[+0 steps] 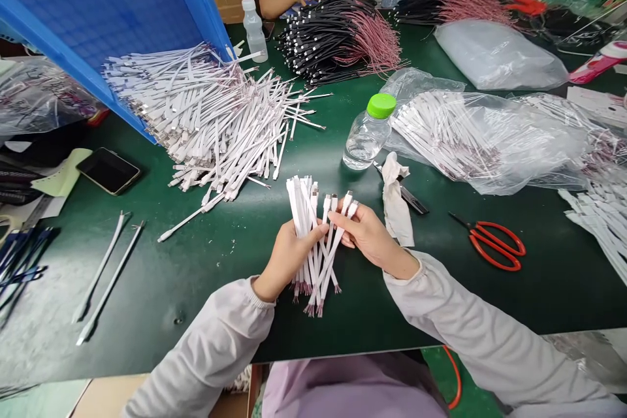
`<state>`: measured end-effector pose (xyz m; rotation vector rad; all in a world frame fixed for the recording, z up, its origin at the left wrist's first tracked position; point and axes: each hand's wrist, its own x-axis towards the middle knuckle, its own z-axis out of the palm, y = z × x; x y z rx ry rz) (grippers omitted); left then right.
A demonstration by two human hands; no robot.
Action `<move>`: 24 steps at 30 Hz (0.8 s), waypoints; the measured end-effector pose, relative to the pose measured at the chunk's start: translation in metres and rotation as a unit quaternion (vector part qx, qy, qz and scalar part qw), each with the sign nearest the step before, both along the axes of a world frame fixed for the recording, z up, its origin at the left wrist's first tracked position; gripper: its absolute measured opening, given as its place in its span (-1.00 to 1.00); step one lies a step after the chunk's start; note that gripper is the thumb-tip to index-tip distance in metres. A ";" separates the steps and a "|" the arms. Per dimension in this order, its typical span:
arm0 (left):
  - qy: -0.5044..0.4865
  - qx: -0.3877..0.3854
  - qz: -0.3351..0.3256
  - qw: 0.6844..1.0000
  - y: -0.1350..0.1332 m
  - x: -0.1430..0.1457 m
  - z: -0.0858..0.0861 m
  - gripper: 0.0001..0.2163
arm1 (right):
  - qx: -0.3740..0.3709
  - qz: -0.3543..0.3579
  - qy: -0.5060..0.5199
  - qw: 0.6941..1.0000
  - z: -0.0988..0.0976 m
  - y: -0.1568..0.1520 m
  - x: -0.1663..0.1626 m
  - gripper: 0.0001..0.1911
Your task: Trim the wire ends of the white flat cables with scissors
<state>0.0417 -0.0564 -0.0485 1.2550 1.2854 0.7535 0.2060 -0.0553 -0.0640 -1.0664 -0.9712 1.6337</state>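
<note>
My left hand (292, 247) is closed around a bundle of short white USB cables (304, 209), plugs upward and stripped pinkish wire ends hanging down. My right hand (367, 235) pinches a few white cables (325, 274) at their plugs, on the bundle's right side. These few slant across the others, and their lower ends reach a little further toward me. Beyond my hands, to the left, a large heap of similar white cables (210, 111) spills out from a blue crate (130, 19). Two single cables (110, 287) lie apart on the left.
A water bottle with a green cap (367, 134), a crumpled tissue (396, 199), a box cutter (414, 200) and red-handled scissors (497, 245) lie beyond and right. Bagged cables (460, 137) are further right. A phone (108, 170) lies left. Opposite, a person sits behind black cables (318, 39).
</note>
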 end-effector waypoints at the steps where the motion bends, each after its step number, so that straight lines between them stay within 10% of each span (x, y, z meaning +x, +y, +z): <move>1: -0.001 0.000 -0.001 1.000 0.000 0.000 0.000 -0.69 | -0.007 0.012 0.006 1.000 0.001 0.000 0.000 -0.68; 24: -0.006 0.031 -0.015 0.999 -0.003 0.005 -0.005 -0.73 | -0.045 0.020 0.046 0.998 0.002 -0.003 -0.007 -0.65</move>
